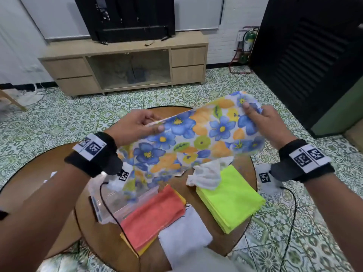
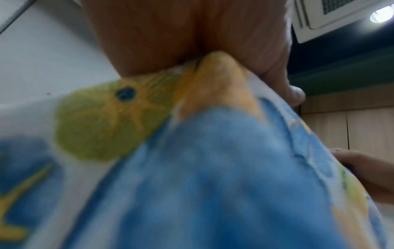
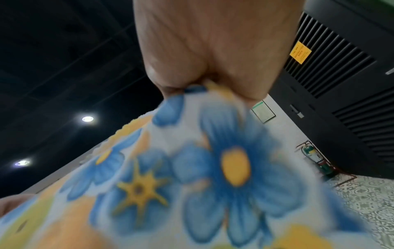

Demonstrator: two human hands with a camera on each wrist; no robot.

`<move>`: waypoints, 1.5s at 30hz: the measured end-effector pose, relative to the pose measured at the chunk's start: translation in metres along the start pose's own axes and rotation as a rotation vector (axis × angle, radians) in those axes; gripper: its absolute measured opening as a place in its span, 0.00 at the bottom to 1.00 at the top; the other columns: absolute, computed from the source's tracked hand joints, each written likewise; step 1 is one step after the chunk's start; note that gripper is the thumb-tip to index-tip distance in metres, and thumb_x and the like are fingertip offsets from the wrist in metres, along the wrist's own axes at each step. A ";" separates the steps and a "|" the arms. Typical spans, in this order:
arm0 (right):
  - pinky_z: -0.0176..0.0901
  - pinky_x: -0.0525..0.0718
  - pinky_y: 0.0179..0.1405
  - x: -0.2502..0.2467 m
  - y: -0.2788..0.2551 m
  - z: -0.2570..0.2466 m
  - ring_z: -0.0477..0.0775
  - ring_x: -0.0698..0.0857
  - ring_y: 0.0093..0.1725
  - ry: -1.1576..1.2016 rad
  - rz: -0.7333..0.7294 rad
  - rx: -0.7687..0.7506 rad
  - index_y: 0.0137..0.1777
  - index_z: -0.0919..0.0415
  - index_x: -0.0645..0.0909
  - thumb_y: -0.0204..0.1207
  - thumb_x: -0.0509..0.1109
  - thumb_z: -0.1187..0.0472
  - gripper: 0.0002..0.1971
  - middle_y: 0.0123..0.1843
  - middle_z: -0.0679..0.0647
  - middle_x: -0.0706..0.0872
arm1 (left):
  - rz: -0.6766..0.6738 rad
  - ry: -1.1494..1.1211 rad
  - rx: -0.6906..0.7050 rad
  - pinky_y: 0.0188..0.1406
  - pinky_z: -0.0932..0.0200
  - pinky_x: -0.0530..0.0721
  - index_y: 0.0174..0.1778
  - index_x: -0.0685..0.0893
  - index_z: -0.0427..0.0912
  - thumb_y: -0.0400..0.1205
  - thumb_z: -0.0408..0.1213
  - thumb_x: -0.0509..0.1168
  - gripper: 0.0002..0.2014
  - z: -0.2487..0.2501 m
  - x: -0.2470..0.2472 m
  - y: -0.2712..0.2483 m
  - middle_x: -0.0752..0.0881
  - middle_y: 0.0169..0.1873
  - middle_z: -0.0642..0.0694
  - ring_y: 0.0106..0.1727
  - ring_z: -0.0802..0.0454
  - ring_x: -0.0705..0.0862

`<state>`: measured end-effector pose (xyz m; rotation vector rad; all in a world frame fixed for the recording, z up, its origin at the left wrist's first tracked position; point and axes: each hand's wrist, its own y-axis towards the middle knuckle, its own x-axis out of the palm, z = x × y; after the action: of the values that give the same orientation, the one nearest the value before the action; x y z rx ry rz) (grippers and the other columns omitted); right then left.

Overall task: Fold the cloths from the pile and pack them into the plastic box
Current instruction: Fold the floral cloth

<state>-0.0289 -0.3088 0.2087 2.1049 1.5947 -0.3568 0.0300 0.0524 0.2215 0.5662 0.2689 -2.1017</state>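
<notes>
A floral cloth (image 1: 193,134) is held stretched above the round table (image 1: 243,228), its end edges pinched by the left hand (image 1: 135,126) and right hand (image 1: 269,124).

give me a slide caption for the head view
Both hands, left hand and right hand, hold a floral cloth stretched above a round table with folded cloths.

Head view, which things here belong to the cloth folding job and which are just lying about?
Job:
floral cloth, pinched by left hand and right hand
plastic box
red cloth
lime-green cloths
crumpled white cloth
folded white cloth

Lying about:
TV
TV cabinet
fire extinguisher
</notes>
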 end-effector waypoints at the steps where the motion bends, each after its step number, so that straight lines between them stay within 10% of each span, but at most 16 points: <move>1: 0.45 0.65 0.27 0.001 0.001 0.000 0.48 0.69 0.26 0.020 -0.016 -0.019 0.26 0.66 0.69 0.74 0.66 0.32 0.34 0.25 0.56 0.69 | -0.029 0.046 0.016 0.27 0.69 0.73 0.44 0.86 0.49 0.73 0.57 0.73 0.15 0.005 -0.002 -0.001 0.83 0.28 0.55 0.29 0.63 0.77; 4: 0.49 0.70 0.29 0.007 -0.001 -0.005 0.50 0.73 0.31 0.040 -0.019 -0.059 0.33 0.76 0.73 0.76 0.66 0.37 0.35 0.29 0.59 0.73 | -0.097 0.298 0.017 0.30 0.65 0.74 0.38 0.84 0.45 0.71 0.60 0.74 0.20 0.001 -0.010 0.003 0.84 0.27 0.56 0.30 0.63 0.78; 8: 0.47 0.60 0.30 0.001 0.006 -0.009 0.45 0.65 0.27 -0.067 0.195 -0.092 0.29 0.55 0.65 0.85 0.62 0.52 0.22 0.26 0.51 0.67 | -0.299 0.579 -0.235 0.23 0.59 0.68 0.25 0.75 0.40 0.67 0.56 0.80 0.26 -0.030 -0.009 -0.004 0.72 0.20 0.54 0.24 0.54 0.69; 11: 0.44 0.61 0.36 -0.019 0.016 0.003 0.55 0.74 0.36 -0.238 0.331 -0.064 0.35 0.56 0.69 0.86 0.61 0.57 0.16 0.32 0.54 0.75 | -0.304 0.446 -0.303 0.27 0.61 0.78 0.26 0.82 0.42 0.68 0.57 0.80 0.22 -0.063 -0.014 -0.017 0.82 0.21 0.51 0.24 0.57 0.75; 14: 0.46 0.61 0.36 -0.037 0.015 0.021 0.55 0.72 0.38 -0.298 0.391 0.000 0.36 0.57 0.69 0.84 0.62 0.60 0.13 0.35 0.58 0.74 | -0.137 0.241 -0.318 0.44 0.50 0.82 0.42 0.89 0.40 0.64 0.63 0.78 0.27 -0.082 -0.024 -0.025 0.90 0.39 0.35 0.37 0.48 0.86; 18: 0.42 0.74 0.36 -0.044 0.013 0.044 0.49 0.74 0.35 -0.061 0.293 0.023 0.49 0.48 0.84 0.70 0.63 0.70 0.17 0.37 0.51 0.81 | 0.138 -0.050 -0.223 0.40 0.62 0.78 0.34 0.90 0.44 0.74 0.39 0.77 0.05 -0.070 -0.016 -0.031 0.87 0.31 0.49 0.34 0.56 0.82; 21: 0.46 0.77 0.41 -0.044 0.012 0.048 0.50 0.78 0.38 0.157 0.278 0.091 0.46 0.50 0.86 0.72 0.64 0.68 0.13 0.38 0.50 0.84 | 0.374 -0.146 -0.148 0.34 0.71 0.78 0.34 0.88 0.40 0.78 0.36 0.70 0.08 -0.065 -0.011 -0.030 0.87 0.29 0.53 0.29 0.63 0.81; 26: 0.32 0.79 0.34 -0.057 0.004 0.035 0.38 0.80 0.30 0.335 0.315 -0.093 0.46 0.51 0.83 0.83 0.67 0.63 0.07 0.30 0.41 0.86 | 0.620 -0.554 -0.050 0.40 0.57 0.90 0.35 0.90 0.45 0.87 0.37 0.57 0.19 -0.048 -0.019 -0.032 0.90 0.33 0.53 0.35 0.54 0.90; 29: 0.31 0.65 0.18 -0.070 -0.003 0.016 0.40 0.69 0.22 0.619 0.242 -0.162 0.47 0.53 0.83 0.84 0.65 0.62 0.07 0.30 0.45 0.81 | 0.643 -0.683 0.014 0.55 0.45 0.87 0.51 0.83 0.34 0.77 0.51 0.70 0.21 -0.043 -0.034 -0.037 0.90 0.45 0.48 0.52 0.43 0.89; 34: 0.29 0.64 0.15 -0.072 -0.010 -0.001 0.41 0.70 0.20 0.420 -0.111 -0.086 0.53 0.57 0.85 0.81 0.62 0.50 0.14 0.35 0.48 0.84 | 0.697 -0.505 0.111 0.39 0.46 0.77 0.31 0.83 0.47 0.82 0.51 0.67 0.16 -0.022 -0.036 -0.032 0.84 0.27 0.48 0.31 0.44 0.77; 39: 0.30 0.83 0.36 -0.016 -0.028 0.000 0.48 0.89 0.39 -0.022 -0.324 0.008 0.54 0.53 0.89 0.71 0.78 0.55 0.11 0.46 0.40 0.92 | 0.606 -0.184 0.091 0.18 0.64 0.68 0.30 0.77 0.41 0.85 0.39 0.64 0.16 0.004 -0.020 -0.020 0.75 0.18 0.53 0.19 0.57 0.69; 45: 0.34 0.82 0.56 0.095 -0.034 -0.005 0.38 0.83 0.63 0.087 -0.508 -0.040 0.71 0.48 0.79 0.66 0.84 0.53 0.32 0.68 0.39 0.84 | 0.413 0.207 0.204 0.23 0.62 0.55 0.24 0.64 0.43 0.86 0.42 0.63 0.25 0.058 0.002 0.002 0.61 0.21 0.56 0.24 0.60 0.58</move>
<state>-0.0344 -0.2198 0.1610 1.6811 2.1622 -0.3960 0.0134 0.0270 0.2710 0.8826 0.0447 -1.6807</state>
